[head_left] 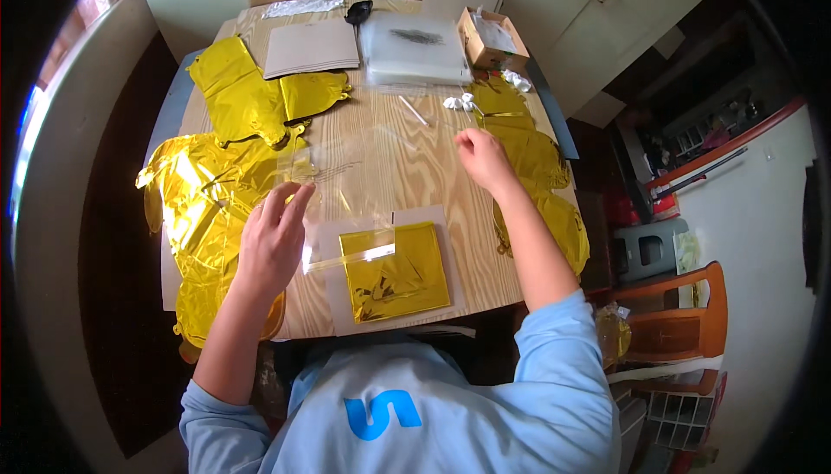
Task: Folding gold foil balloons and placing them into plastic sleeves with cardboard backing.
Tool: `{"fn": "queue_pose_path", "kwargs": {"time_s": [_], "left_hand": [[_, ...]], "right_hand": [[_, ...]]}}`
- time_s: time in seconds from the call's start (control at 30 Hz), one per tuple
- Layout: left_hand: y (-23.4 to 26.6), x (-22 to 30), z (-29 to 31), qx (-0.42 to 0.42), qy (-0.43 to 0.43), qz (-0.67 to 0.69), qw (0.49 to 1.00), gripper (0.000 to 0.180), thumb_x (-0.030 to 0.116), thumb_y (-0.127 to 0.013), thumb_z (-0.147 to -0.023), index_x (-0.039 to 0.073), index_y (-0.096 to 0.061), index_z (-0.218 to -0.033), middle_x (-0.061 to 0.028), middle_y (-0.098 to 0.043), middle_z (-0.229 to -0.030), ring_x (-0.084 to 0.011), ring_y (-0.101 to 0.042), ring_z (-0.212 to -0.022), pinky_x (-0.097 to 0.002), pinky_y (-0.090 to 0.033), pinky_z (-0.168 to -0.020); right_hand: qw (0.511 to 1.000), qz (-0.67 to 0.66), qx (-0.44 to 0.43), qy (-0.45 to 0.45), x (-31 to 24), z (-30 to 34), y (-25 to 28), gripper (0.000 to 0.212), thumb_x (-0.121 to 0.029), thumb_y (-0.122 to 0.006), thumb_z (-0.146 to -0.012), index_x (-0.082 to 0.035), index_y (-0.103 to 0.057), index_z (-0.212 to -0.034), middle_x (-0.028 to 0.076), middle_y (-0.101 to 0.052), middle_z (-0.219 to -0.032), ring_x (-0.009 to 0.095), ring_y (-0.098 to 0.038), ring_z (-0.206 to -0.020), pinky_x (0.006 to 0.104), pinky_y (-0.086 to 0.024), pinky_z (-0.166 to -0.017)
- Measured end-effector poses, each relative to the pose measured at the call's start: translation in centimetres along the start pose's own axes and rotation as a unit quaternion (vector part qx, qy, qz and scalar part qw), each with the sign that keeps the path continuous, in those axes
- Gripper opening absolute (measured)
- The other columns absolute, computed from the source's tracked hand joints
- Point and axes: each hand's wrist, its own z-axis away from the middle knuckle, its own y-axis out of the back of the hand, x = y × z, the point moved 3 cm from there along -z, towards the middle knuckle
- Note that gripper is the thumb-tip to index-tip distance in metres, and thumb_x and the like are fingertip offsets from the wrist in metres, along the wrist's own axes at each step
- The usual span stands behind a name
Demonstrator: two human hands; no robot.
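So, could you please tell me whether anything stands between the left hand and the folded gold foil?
Yes: the clear plastic bag by the left hand crosses the upper left part of the folded gold foil; whether it touches the foil, I cannot tell.

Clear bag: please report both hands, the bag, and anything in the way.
Left hand at clear bag, grip unclear; right hand curled, contents unclear. Bag partly overlaps folded gold foil. Nothing visibly in the way.

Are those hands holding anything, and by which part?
The left hand seems to hold the clear plastic bag by its left edge; for the right hand, I cannot tell.
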Motion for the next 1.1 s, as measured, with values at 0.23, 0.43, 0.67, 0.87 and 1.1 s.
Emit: {"fn": "queue_pose_path", "kwargs": {"time_s": [0.23, 0.43, 0.67, 0.87, 1.1], "left_hand": [[1.3, 0.8, 0.7, -0.010, -0.002, -0.015, 1.000, 0.057, -0.004, -0.066, -0.078, 0.010, -0.059, -0.133, -0.0117, -0.060, -0.121, -0.0310, -0.063, -0.099, -0.0405, -0.052, -0.087], [1.3, 0.9, 0.6, -0.009, -0.034, -0.018, 0.999, 0.054, -0.004, -0.065, -0.079, 0.008, -0.060, -0.130, -0.0103, -0.062, -0.116, -0.0285, -0.064, -0.097, -0.0395, -0.052, -0.084], [1.2, 1.1, -0.2, -0.020, -0.074, -0.009, 0.997, 0.043, -0.002, -0.065, -0.079, 0.006, -0.063, -0.121, -0.0093, -0.064, -0.110, -0.0271, -0.064, -0.095, -0.0386, -0.052, -0.082], [0.9, -0.3, 0.0, -0.044, -0.057, 0.015, 0.997, 0.035, 0.002, -0.065, -0.079, 0.008, -0.064, -0.113, -0.0081, -0.063, -0.104, -0.0267, -0.062, -0.089, -0.0377, -0.050, -0.078], [1.4, -1.8, -2.0, -0.020, 0.034, 0.126, 0.991, 0.021, -0.003, -0.063, -0.087, 0.004, -0.068, -0.106, -0.0131, -0.067, -0.100, -0.0312, -0.068, -0.090, -0.0375, -0.056, -0.077]], "right_hand": [[0.981, -0.166, -0.098, -0.028, -6.0, -2.1, -2.7, 0.019, -0.008, -0.061, -0.091, -0.004, -0.072, -0.106, 0.012, -0.074, -0.105, 0.017, -0.068, -0.090, 0.0323, -0.055, -0.084], [0.987, -0.095, -0.094, 0.084, -6.1, -2.8, -6.7, 0.024, -0.011, -0.061, -0.093, -0.005, -0.072, -0.113, 0.013, -0.074, -0.111, 0.023, -0.069, -0.096, 0.0338, -0.055, -0.090], [0.985, -0.140, -0.079, -0.059, 0.8, -8.5, -5.6, 0.029, -0.009, -0.059, -0.093, -0.002, -0.070, -0.120, 0.008, -0.074, -0.105, 0.013, -0.066, -0.091, 0.0285, -0.052, -0.085], [0.988, -0.148, -0.048, -0.018, -3.2, -4.6, -2.4, 0.023, -0.014, -0.060, -0.094, -0.002, -0.072, -0.110, 0.011, -0.075, -0.093, 0.021, -0.069, -0.083, 0.0316, -0.053, -0.075], [0.995, -0.043, -0.074, 0.059, -11.5, 10.5, 2.1, 0.034, -0.023, -0.065, -0.094, -0.003, -0.067, -0.121, 0.016, -0.065, -0.128, 0.036, -0.061, -0.116, 0.0417, -0.048, -0.100]]}}
